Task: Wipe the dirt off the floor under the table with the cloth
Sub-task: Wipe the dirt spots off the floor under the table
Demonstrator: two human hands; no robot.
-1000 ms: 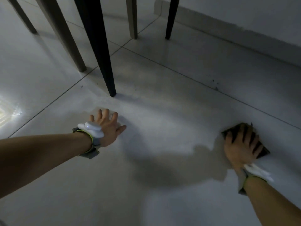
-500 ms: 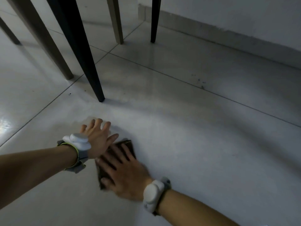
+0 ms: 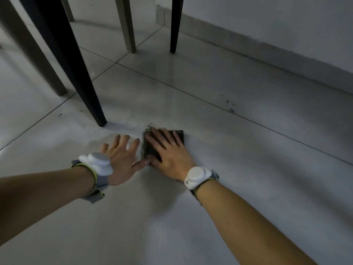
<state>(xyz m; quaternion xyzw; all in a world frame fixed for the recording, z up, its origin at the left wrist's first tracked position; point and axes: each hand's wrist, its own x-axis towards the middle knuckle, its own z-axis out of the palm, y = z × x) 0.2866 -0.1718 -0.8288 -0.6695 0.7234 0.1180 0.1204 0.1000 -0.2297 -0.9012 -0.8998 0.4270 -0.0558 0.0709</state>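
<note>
Several furniture legs are standing on a pale, glossy tiled floor point(image 3: 248, 197), and dark grout lines are crossing it on the diagonal. At the far left a tan leg point(image 3: 28, 48) is slanting down to the tiles, and just right of it a thick black leg point(image 3: 76, 64) is coming down to a foot just beyond the hands. Further back a second tan leg point(image 3: 127, 25) and a thin black leg point(image 3: 175, 25) are standing near the wall point(image 3: 267, 20), whose grey skirting is running along the floor's far edge toward the right.

The left hand point(image 3: 122, 159) is lying flat on the bare tile, fingers spread and holding nothing, with a white device strapped at the wrist. Its thumb tip is touching the near left corner of the cloth point(image 3: 149, 150). The cloth, dark and folded roughly square, is lying on the floor just right of the black leg's foot, and the right hand point(image 3: 170, 152) is pressing down on it with fingers stretched out flat, not curled around it. A little dirt is gathering at the cloth's far left corner.

Dark specks point(image 3: 229, 106) are lying well apart to the right, along a grout line, with open tile stretching between them and the cloth
</note>
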